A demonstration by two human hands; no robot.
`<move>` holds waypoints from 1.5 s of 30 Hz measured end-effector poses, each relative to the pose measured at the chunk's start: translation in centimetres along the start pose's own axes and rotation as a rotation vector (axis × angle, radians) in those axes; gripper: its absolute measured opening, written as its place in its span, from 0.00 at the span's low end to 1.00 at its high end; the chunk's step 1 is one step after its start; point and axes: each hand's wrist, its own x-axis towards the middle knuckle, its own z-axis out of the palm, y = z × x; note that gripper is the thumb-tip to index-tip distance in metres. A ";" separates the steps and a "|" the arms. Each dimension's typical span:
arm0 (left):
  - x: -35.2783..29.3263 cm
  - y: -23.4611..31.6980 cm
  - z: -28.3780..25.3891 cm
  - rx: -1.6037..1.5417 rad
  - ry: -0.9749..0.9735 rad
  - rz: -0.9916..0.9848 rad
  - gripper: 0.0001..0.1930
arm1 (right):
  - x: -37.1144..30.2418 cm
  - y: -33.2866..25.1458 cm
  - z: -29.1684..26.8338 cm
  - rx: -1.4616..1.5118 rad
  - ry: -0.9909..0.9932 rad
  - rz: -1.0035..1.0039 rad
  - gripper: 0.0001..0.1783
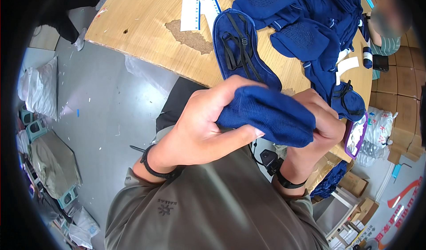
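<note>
In front of my chest, a folded bundle of navy ribbed knit fabric (270,115) is held between both hands; its exact kind does not show. My left hand (208,121) is closed on its left end, thumb along the near side and fingers behind. My right hand (324,117) grips the other end, with its fingers curled and partly hidden. Just beyond the bundle, a navy eye mask (239,50) with black straps and a buckle lies on the wooden table (142,33). Another strapped navy piece (348,101) rests at the table's right edge.
A heap of navy knit items (306,19) covers the table's far right. White printed strips (191,10) lie at the back, near a worn patch (191,37). A purple-rimmed tray (356,137) sits by the right edge. Another person (386,37) is at the far right; cardboard boxes (404,72) are stacked behind.
</note>
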 end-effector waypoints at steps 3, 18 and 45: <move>0.2 -0.2 -0.3 0.023 -0.068 -0.044 0.22 | -0.4 0.7 0.1 0.034 0.043 -0.052 0.13; 0.4 0.1 -1.0 0.067 0.092 0.216 0.09 | -0.4 0.3 0.7 0.098 -0.175 0.057 0.25; -1.5 0.5 1.4 0.088 0.268 0.274 0.09 | -1.6 -2.0 0.9 0.101 -0.015 -0.021 0.17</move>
